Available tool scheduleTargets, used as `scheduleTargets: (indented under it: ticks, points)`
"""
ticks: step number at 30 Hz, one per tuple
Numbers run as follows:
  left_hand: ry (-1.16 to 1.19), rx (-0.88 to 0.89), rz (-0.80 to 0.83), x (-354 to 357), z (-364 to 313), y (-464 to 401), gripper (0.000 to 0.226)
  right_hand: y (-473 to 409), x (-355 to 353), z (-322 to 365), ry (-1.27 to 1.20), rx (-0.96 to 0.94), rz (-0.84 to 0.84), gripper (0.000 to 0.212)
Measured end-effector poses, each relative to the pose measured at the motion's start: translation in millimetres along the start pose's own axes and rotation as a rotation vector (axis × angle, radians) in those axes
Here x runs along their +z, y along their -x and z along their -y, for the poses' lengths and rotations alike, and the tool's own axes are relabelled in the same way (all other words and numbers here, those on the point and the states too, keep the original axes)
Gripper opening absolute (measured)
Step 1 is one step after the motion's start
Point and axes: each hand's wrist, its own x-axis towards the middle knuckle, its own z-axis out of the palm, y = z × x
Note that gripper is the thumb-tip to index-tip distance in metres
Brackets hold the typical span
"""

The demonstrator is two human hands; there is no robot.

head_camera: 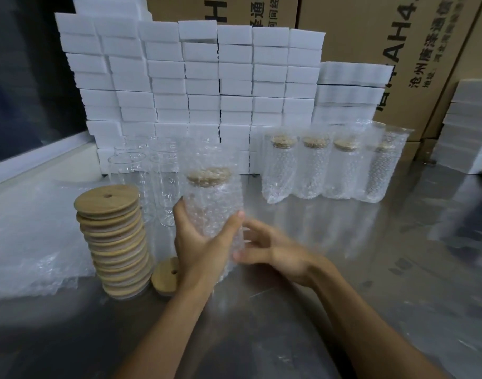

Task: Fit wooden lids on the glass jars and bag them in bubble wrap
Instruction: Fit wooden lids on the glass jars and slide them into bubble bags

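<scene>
A: Grey metal worktop (344, 269), a wall of white foam blocks (196, 77) at the far side, brown printed cartons (371, 36) behind that. Where is the jar in hand?

B: Middle of the scene, upright. It is a clear glass jar with a round wooden lid, already inside a clear bubble-wrap bag (211, 203); the lid shows through the wrap near the top, and the bag's open mouth stands above it. The left hand (200, 247) is curled round its lower half. The right hand (272, 250) is just beside the base, fingers loosely spread; it's blurred, so I can't tell whether it touches the wrap.

A: How will it handle?

B: I'd judge the glass stiff, breakable and fairly heavy; the wrap is soft and may slide over it. Hold low round the body, never by the loose bag top.

A: What else holds something?

B: Four bagged, lidded jars (324, 170) stand in a row at far right. Bare empty glass jars (141, 170) stand at far left, no lids. A tall stack of wooden lids (116, 242) is near left, one loose wooden lid (166, 277) leaning beside it, and flat bubble-wrap bags (29, 272) lie further left.
</scene>
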Motion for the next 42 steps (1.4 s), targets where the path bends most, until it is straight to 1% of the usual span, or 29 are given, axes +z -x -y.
scheduleTargets:
  ticks: [1, 3, 4, 6, 8, 9, 12, 15, 17, 19, 23, 24, 27, 30, 34, 38, 42]
  points:
    - [-0.013, 0.008, 0.001, 1, 1, 0, 0.087, -1, 2, -3, 0.044, -0.012, 0.030, 0.081]
    - [-0.011, 0.020, 0.027, 3, 5, 2, 0.086, -5, 9, -5, 0.085, -0.131, 0.013, 0.060]
    - [-0.007, 0.039, 0.045, 5, 6, 3, 0.083, -6, 14, -5, 0.103, -0.203, -0.017, 0.053]
    - [-0.032, 0.100, 0.082, 7, 6, 7, 0.076, -11, 22, -11, 0.097, -0.302, -0.099, 0.047]
    - [-0.045, 0.135, 0.109, 8, 7, 7, 0.075, -15, 28, -17, 0.089, -0.346, -0.195, 0.038]
    - [-0.042, 0.134, 0.122, 8, 8, 6, 0.075, -16, 29, -20, 0.095, -0.335, -0.232, 0.037]
    - [-0.081, 0.088, 0.195, 7, 12, 5, 0.083, -17, 24, -27, 0.096, -0.284, -0.327, 0.056]
    - [-0.209, 0.052, 0.321, 6, 22, 7, 0.090, -14, 7, -30, 0.104, -0.227, -0.438, 0.076]
    - [-0.329, 0.045, 0.396, 5, 26, 9, 0.080, -12, -9, -34, 0.125, -0.168, -0.587, 0.078]
    - [-0.426, 0.055, 0.437, 4, 31, 10, 0.065, -10, -29, -40, 0.143, -0.125, -0.764, 0.072]
    - [-0.728, 0.189, 0.585, 4, 35, 11, 0.046, -9, -69, -54, 0.211, -0.045, -1.068, 0.071]
    - [-0.753, 0.205, 0.601, 4, 36, 11, 0.043, -9, -80, -57, 0.258, -0.009, -1.127, 0.076]
    - [-0.732, 0.225, 0.600, 3, 35, 10, 0.033, -7, -114, -61, 0.387, 0.187, -1.269, 0.096]
    - [-0.736, 0.283, 0.602, 3, 37, 9, 0.021, -3, -149, -65, 0.338, 0.220, -1.357, 0.101]
    - [-0.720, 0.317, 0.586, 5, 38, 8, 0.017, -2, -183, -69, 0.277, 0.213, -1.470, 0.099]
    - [-0.713, 0.344, 0.547, 7, 41, 8, 0.017, -6, -206, -72, 0.266, 0.198, -1.517, 0.096]
    - [-0.719, 0.368, 0.544, 9, 42, 8, 0.016, -11, -215, -75, 0.298, 0.179, -1.527, 0.095]
